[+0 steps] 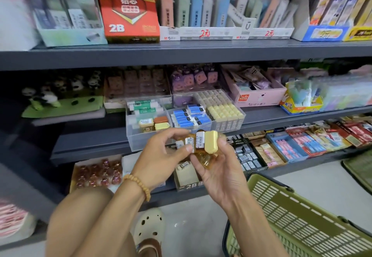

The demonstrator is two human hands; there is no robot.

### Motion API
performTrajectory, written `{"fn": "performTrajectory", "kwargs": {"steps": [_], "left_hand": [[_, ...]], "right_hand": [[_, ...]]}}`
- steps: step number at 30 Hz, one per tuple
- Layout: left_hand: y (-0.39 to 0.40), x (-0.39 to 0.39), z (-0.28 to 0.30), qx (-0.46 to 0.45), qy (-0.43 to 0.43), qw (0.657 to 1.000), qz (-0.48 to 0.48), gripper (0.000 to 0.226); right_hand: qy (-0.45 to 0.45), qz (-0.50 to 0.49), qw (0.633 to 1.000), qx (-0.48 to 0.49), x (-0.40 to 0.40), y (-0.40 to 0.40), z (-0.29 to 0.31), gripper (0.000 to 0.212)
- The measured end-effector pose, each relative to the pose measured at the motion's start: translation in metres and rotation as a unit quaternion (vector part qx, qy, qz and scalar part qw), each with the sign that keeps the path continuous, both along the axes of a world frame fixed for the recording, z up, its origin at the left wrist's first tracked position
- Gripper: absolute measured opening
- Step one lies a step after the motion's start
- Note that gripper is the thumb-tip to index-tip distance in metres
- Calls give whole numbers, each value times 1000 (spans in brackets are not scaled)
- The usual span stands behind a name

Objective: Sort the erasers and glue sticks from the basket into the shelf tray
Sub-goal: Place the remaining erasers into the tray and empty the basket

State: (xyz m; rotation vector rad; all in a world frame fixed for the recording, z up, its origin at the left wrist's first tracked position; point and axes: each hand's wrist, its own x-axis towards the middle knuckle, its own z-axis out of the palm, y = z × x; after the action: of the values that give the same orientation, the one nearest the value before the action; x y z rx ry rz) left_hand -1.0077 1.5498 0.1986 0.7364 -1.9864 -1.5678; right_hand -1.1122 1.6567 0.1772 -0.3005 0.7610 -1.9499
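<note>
Both hands, left hand (161,156) and right hand (219,168), gripping several erasers (201,142).

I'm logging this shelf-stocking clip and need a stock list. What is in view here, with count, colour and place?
Erasers in hand: several, yellow and amber, labelled, held in front of the tray.
Shelf tray: one, clear, divided, on the middle shelf.
Glue sticks: several, white and green, tray's back-left compartment.
Blue erasers: several, tray's middle compartment.
Pale yellow erasers: many, tray's right compartment.
Basket: one, green, on the floor at lower right.
Red 2B box: one, top shelf.
Left hand: pinches the erasers.
Right hand: cradles them from below.
</note>
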Motion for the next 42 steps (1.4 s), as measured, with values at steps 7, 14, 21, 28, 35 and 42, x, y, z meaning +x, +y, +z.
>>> {"fn": "performTrajectory", "kwargs": {"steps": [7,14,21,28,35,42], "left_hand": [[-12,12,-8,10,0,998,54,27],[-52,27,13,-116,-56,981,144,35],[-113,39,35,-220,-154,954,137,22],[-129,11,38,-348,-316,882,-21,21],[-137,-1,34,-400,-343,848,-62,19],[-145,0,28,-382,-332,858,-84,25]], "right_hand": [[13,-16,998,53,19,-13,11,17],[-9,-35,996,82,19,-31,17,18],[27,-28,994,106,13,-41,15,25],[36,-25,993,114,7,-48,10,20],[39,-19,993,110,4,-50,6,21],[41,-13,994,103,2,-52,-2,38]]}}
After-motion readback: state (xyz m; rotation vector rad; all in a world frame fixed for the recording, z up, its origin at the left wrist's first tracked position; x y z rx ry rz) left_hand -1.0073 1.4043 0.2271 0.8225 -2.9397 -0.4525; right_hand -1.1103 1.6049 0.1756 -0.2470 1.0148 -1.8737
